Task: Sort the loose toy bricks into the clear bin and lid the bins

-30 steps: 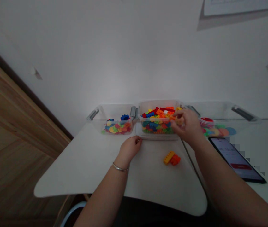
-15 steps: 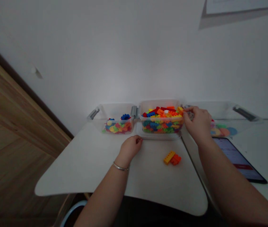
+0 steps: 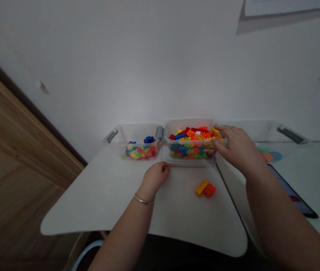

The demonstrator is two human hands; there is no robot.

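Note:
My right hand (image 3: 237,148) is at the right side of a clear plastic box (image 3: 190,142) heaped with mixed building bricks. Its thumb is apart from its fingers, with the fingertips over the right rim. Close to those fingertips lies a yellow brick (image 3: 215,132), on the heap. My left hand (image 3: 155,176) rests on the table in front of the box, its fingers curled in, with nothing visible in them. Nearer to me, a yellow-orange long brick (image 3: 202,188) leans against a red-orange brick piece (image 3: 209,190) on the table.
To the left stands another clear box (image 3: 140,141) with colourful pieces. A third clear box (image 3: 250,130) with coloured discs is at the right, partly behind my hand. A tablet (image 3: 292,195) lies on the right-hand table. The white table (image 3: 97,203) backs onto a wall.
My right hand has spread its thumb and fingers and shifted slightly over the box's right rim, its forearm now covering more of the tablet. My left hand and the two bricks stay put.

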